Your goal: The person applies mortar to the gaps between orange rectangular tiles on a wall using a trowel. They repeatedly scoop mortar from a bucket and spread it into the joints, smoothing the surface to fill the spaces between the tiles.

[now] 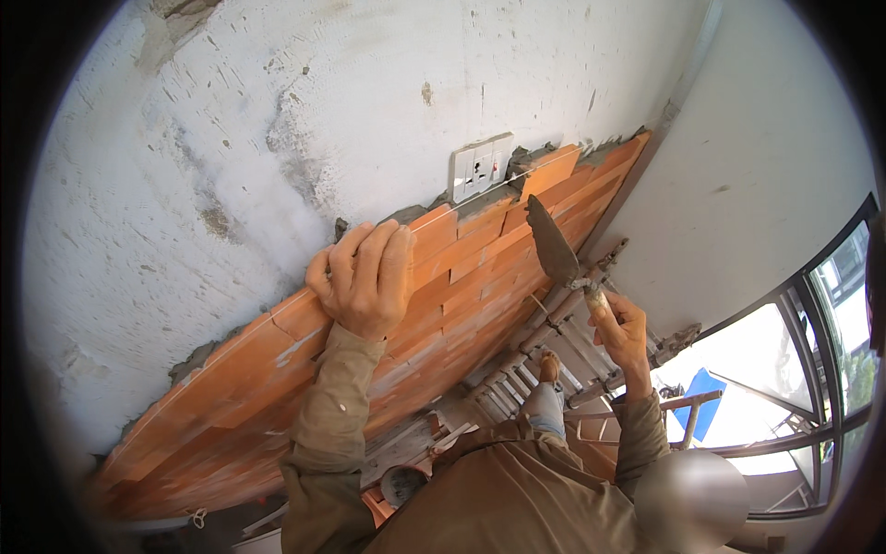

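Observation:
My left hand [362,282] is closed over the top edge of an orange brick tile in the upper course, its fingers bent across the edge; the part under the palm is hidden. In my right hand [620,337] is a trowel [552,242], held by its light handle with the grey-smeared blade pointing up toward the wall. The orange brick facing [489,254] runs along the lower wall, with grey mortar [406,214] behind its upper edge. One tile [550,173] stands higher, right of the white socket plate [482,167]. A thin string [305,300] runs along the top course.
Metal scaffolding [554,319] lies below, with a foot [550,367] on it. A bucket [403,484] is down by my left side. Curved windows [798,360] and a blue sheet [703,402] show at the right. A blurred round silvery thing [692,499] sits at lower right.

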The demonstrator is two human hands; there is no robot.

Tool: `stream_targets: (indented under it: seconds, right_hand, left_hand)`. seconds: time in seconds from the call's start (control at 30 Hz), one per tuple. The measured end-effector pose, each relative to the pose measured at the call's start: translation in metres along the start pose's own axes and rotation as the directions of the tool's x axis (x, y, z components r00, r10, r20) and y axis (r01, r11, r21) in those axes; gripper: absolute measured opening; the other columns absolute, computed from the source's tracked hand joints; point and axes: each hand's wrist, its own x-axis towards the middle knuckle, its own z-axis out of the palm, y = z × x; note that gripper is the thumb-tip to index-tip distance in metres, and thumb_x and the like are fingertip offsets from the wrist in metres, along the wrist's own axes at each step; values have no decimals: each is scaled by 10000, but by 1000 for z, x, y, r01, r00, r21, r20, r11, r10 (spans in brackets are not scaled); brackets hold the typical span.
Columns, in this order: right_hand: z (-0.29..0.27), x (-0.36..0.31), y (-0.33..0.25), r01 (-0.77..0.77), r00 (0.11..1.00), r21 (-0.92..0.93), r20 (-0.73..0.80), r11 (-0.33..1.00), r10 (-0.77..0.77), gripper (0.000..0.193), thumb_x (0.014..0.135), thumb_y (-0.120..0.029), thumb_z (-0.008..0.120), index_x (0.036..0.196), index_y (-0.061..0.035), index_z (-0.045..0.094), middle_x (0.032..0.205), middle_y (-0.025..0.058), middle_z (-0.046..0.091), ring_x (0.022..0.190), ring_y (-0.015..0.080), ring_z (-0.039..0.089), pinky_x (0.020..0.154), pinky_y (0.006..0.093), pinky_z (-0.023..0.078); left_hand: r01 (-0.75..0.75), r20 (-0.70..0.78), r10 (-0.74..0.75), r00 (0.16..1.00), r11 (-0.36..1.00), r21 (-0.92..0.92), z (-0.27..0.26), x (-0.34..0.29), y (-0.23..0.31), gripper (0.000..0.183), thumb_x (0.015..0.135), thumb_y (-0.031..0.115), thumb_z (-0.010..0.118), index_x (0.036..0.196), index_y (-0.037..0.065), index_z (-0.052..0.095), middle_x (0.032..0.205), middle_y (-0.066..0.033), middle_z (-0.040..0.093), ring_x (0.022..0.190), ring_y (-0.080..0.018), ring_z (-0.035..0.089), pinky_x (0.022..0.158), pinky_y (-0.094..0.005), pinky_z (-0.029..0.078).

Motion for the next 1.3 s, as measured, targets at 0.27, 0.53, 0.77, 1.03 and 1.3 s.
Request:
stream_targets:
  seconds: [0.27,0.53,0.77,1.03,1.3]
  right_hand:
    - [16,-1,17,37,999,76,-16,996,-36,405,1009,-302,679,1233,36,698,794,38,671,554,72,578,505,219,452]
    - [55,-5,38,102,991,155,-100,983,-87,376,1011,-269,677,1239,31,692,808,24,668,581,63,587,517,209,459]
    - [68,-13,39,-6,1000,231,24,973,1,463,996,-302,705,1310,37,668,836,26,671,625,77,589,560,229,479]
    - [47,-32,33,3,983,467,161,884,-88,458,1030,-338,634,1250,63,665,841,106,711,558,137,626,527,255,505]
    - [-14,-11,-75,480,803,-714,124,509,-583,369,836,-177,799,1161,-44,685,948,109,673,713,201,671,594,336,522]
  left_hand:
    - [1,16,-1,1000,1000,4,-1,-1,1,145,874,217,821,992,183,745,1025,80,748,1000,-153,660,927,-379,377]
    - [-1,7,1,1000,1000,5,0,0,1,140,874,216,822,986,180,745,1024,75,750,993,-151,661,917,-380,377]
    - [-6,3,6,1000,1000,-1,0,-1,-1,138,876,219,821,983,181,744,1010,82,751,972,-151,668,911,-374,373]
    - [14,2,-14,1000,1000,-8,1,-3,0,146,877,238,820,990,183,746,1027,72,745,994,-149,661,930,-379,371]
    - [45,-14,-46,999,999,-20,1,-3,3,106,901,217,774,998,189,743,1019,76,734,1002,-134,658,951,-384,367]
